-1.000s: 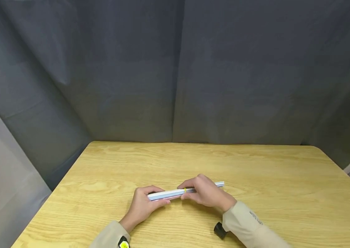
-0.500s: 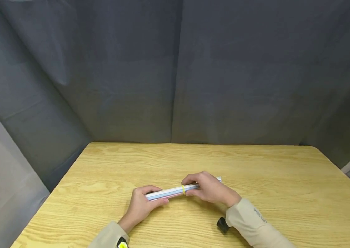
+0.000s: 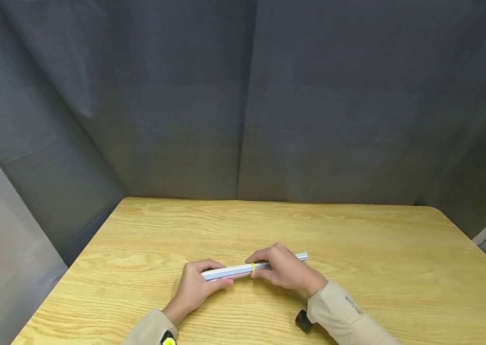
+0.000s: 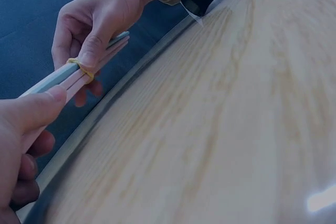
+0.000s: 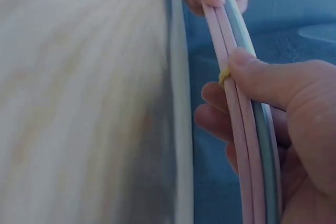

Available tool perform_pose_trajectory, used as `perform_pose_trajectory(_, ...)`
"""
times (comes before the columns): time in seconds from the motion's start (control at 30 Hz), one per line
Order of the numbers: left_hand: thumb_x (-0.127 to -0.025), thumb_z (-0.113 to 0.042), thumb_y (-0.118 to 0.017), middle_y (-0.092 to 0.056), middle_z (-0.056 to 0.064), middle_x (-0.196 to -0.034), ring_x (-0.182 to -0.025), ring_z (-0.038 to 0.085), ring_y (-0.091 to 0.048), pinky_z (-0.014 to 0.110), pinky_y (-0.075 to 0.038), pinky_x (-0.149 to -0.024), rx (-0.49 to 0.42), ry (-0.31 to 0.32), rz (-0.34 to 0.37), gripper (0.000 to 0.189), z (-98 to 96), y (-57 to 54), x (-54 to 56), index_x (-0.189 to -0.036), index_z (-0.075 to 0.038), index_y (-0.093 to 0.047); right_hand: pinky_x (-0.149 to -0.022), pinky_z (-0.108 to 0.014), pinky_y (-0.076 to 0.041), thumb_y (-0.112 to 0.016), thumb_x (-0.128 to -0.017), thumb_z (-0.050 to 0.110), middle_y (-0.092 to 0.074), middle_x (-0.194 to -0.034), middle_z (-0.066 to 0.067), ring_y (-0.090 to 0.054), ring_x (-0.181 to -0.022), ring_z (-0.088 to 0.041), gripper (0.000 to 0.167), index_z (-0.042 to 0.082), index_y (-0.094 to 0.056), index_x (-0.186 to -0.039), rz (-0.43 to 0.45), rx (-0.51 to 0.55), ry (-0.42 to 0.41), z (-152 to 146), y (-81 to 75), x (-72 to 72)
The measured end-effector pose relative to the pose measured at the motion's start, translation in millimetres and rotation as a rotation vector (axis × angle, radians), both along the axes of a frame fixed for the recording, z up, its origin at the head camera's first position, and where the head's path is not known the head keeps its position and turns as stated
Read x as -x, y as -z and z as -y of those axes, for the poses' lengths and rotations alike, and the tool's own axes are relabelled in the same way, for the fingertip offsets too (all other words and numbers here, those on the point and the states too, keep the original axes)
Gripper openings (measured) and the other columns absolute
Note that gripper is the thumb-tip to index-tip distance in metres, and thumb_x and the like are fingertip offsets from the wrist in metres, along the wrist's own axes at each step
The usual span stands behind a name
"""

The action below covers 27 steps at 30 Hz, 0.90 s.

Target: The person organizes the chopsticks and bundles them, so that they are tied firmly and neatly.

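Note:
A bundle of long, thin pastel sticks (image 3: 227,273), pink, light blue and white, is held level between both hands over the table. My left hand (image 3: 195,285) grips its left end, thumb along the near side. A yellow rubber band (image 3: 253,267) circles the bundle near the middle. Right at the band, the thumb and fingers of my right hand (image 3: 283,268) pinch the bundle, whose other end pokes out past that hand. In the right wrist view the thumb presses the sticks (image 5: 241,129) beside the band (image 5: 224,74).
The wood-grain table (image 3: 139,239) reaches back to a dark grey curtain (image 3: 243,96). A black wrist camera (image 3: 303,321) sticks out beneath the right sleeve (image 3: 342,311). At the left cuff sits a black piece with a yellow face (image 3: 168,340).
My right hand rose a little and shifted right, then came back down to the left at the band. The bundle's right end tilted up and lowered again. My left hand stayed nearly still.

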<state>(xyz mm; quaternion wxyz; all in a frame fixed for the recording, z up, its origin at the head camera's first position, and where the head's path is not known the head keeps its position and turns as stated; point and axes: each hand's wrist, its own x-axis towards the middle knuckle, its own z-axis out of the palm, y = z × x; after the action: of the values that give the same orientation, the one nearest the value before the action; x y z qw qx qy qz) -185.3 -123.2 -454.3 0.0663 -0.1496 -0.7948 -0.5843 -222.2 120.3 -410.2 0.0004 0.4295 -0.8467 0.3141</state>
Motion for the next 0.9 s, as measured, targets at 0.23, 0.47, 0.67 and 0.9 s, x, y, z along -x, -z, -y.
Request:
perform_pose_trajectory(0.23, -0.065, -0.019, -0.09, -0.074, 0.005, -0.087, -0.078, 0.01, -0.067, 0.023, -0.052, -0.071, 0.007, 0.007, -0.008, 0.027, -1.2, -0.3, 0.0, -0.086, -0.012, -0.075, -0.055, -0.013, -0.041, -0.073, -0.086, 0.019, -0.073, -0.097, 0.001, -0.044, -0.059, 0.005, 0.024, 0.009, -0.072, -0.109, 0.007, -0.02, -0.016, 10, 2.5, -0.9)
perform_pose_trajectory(0.47, -0.065, -0.019, -0.09, -0.074, 0.003, -0.087, -0.078, 0.01, -0.067, 0.023, -0.052, -0.071, 0.025, -0.019, -0.007, 0.026, -1.1, -1.0, 0.8, -0.085, -0.014, -0.075, -0.071, -0.02, -0.051, -0.075, -0.085, 0.021, -0.072, -0.108, -0.005, -0.063, -0.082, -0.001, 0.04, 0.004, -0.065, -0.12, 0.014, -0.067, 0.0, 4, 3.8, 4.0)
perform_pose_trajectory(0.67, -0.065, -0.02, -0.09, -0.074, 0.002, -0.087, -0.079, 0.01, -0.066, 0.023, -0.052, -0.072, 0.057, -0.061, 0.002, 0.027, 3.4, 0.2, -0.5, -0.087, -0.013, -0.075, -0.076, -0.023, -0.052, -0.075, -0.085, 0.015, -0.071, -0.101, -0.001, -0.064, -0.087, -0.005, 0.034, 0.006, -0.064, -0.115, 0.053, -0.067, 0.069, -14, 12.7, 12.4)
perform_pose_trajectory(0.9, -0.062, -0.023, -0.091, -0.073, -0.003, -0.085, -0.077, 0.006, -0.064, 0.022, -0.051, -0.072, 0.113, -0.089, -0.049, 0.03, 4.9, 1.7, 2.7, -0.086, -0.018, -0.074, -0.069, -0.022, -0.049, -0.074, -0.085, 0.014, -0.065, -0.09, 0.008, -0.055, -0.075, -0.002, 0.017, 0.016, -0.064, -0.099, 0.06, 0.008, 0.147, -48, 20.8, 18.7)
